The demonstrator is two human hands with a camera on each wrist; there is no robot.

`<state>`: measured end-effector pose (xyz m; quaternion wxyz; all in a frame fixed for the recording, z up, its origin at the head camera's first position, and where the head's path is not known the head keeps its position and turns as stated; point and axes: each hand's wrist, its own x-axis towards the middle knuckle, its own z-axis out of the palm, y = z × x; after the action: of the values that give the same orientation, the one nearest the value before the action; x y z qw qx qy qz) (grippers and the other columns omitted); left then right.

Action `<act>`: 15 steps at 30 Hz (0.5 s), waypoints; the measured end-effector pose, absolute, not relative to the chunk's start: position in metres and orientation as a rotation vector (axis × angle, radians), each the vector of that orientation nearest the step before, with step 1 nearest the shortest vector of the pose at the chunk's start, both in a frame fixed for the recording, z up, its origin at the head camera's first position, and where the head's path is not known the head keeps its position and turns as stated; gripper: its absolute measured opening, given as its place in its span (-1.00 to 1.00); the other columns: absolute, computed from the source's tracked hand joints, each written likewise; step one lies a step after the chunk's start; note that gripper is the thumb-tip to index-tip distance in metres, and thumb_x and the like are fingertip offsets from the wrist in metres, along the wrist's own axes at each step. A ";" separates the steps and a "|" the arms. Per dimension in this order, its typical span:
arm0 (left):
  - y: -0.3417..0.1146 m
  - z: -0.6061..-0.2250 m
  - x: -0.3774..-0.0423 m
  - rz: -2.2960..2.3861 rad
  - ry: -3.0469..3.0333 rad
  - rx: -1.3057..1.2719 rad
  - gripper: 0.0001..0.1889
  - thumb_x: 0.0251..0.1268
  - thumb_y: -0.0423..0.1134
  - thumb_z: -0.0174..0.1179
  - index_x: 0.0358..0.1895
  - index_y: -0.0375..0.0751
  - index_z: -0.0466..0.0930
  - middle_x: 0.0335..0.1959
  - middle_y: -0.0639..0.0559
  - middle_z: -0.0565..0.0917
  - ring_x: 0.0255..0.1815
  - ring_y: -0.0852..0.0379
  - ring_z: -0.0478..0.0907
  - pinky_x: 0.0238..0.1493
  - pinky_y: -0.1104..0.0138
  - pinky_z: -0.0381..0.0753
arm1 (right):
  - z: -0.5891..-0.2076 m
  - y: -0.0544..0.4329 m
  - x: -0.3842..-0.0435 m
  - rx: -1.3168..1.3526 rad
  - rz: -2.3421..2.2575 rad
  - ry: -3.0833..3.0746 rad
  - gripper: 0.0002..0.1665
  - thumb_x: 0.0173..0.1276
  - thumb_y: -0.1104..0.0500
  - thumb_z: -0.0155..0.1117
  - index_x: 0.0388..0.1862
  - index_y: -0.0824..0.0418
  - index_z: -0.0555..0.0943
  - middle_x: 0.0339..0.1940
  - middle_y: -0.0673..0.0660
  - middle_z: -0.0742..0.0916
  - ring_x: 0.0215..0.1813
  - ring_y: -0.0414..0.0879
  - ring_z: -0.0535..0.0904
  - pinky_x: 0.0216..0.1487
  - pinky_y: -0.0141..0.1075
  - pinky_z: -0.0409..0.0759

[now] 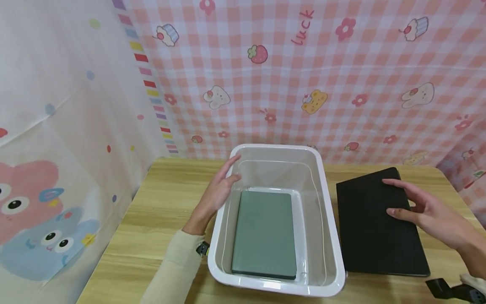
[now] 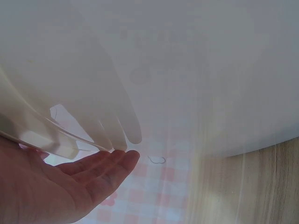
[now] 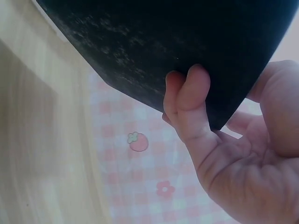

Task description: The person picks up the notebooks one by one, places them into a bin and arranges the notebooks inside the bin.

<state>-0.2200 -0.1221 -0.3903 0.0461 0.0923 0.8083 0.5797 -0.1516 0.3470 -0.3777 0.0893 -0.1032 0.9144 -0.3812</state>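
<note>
A light grey plastic bin (image 1: 329, 219) stands on the wooden table, with a green hardcover notebook (image 1: 264, 232) lying flat inside it. My left hand (image 1: 217, 190) holds the bin's left rim, thumb over the edge; in the left wrist view its fingers (image 2: 112, 177) lie against the outer wall. To the right of the bin, my right hand (image 1: 436, 215) grips a black hardcover notebook (image 1: 372, 228) by its right edge. Thumb and index finger rest on the top cover. Other fingertips (image 3: 194, 88) press its underside in the right wrist view, where the notebook is tilted off the table.
The wooden table (image 1: 152, 236) extends left of the bin. Behind it hangs a pink checked cloth (image 1: 288, 114) with cartoon prints, close to the bin's far rim. A white printed curtain (image 1: 76, 139) borders the left side.
</note>
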 end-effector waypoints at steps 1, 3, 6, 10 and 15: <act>-0.122 -0.389 -0.220 1.766 2.462 0.279 -0.42 0.51 -0.12 -0.05 0.55 0.17 0.14 0.60 0.16 0.05 0.59 0.10 -0.08 0.55 -0.03 -0.12 | -0.377 0.348 -0.152 -0.313 -1.138 2.730 -0.12 0.48 0.13 0.21 0.63 0.00 -0.01 0.56 0.46 0.06 -0.01 -0.45 0.56 -0.20 -0.40 0.56; -0.122 -0.388 -0.221 1.755 2.453 0.271 -0.41 0.52 -0.13 -0.06 0.56 0.14 0.12 0.61 0.13 0.02 0.60 0.08 -0.09 0.55 -0.03 -0.11 | -0.375 0.350 -0.151 -0.326 -1.149 2.753 -0.13 0.48 0.15 0.20 0.63 -0.02 0.01 0.58 0.40 0.04 0.00 -0.61 0.44 -0.21 -0.49 0.52; -0.121 -0.385 -0.222 1.741 2.443 0.254 -0.41 0.52 -0.18 -0.07 0.57 0.06 0.11 0.61 0.06 0.01 0.59 0.03 -0.05 0.54 -0.05 -0.07 | -0.372 0.353 -0.151 -0.324 -1.155 2.770 -0.14 0.49 0.16 0.19 0.63 -0.07 0.02 0.64 0.27 -0.06 0.03 -0.69 0.34 -0.21 -0.55 0.48; -0.121 -0.384 -0.221 1.752 2.440 0.248 -0.41 0.51 -0.19 -0.06 0.56 0.07 0.14 0.60 0.05 0.05 0.57 0.03 0.00 0.53 -0.05 -0.04 | -0.365 0.354 -0.151 -0.314 -1.157 2.806 -0.13 0.48 0.18 0.19 0.63 -0.10 0.02 0.64 0.14 -0.04 -0.12 -0.64 0.42 -0.25 -0.57 0.43; -0.122 -0.389 -0.219 1.787 2.459 0.271 -0.43 0.49 -0.14 -0.03 0.52 0.23 0.19 0.58 0.13 0.11 0.54 0.05 0.06 0.52 -0.06 -0.01 | -0.357 0.349 -0.149 -0.281 -1.144 2.857 -0.13 0.48 0.18 0.20 0.63 -0.14 0.03 0.58 0.00 0.06 -0.68 -0.22 0.15 -0.36 -0.47 0.29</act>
<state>-0.2190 -0.1220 -0.3892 0.0448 0.0886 0.8050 0.5849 -0.1487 0.3492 -0.3573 0.0259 -0.0910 0.9242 -0.3700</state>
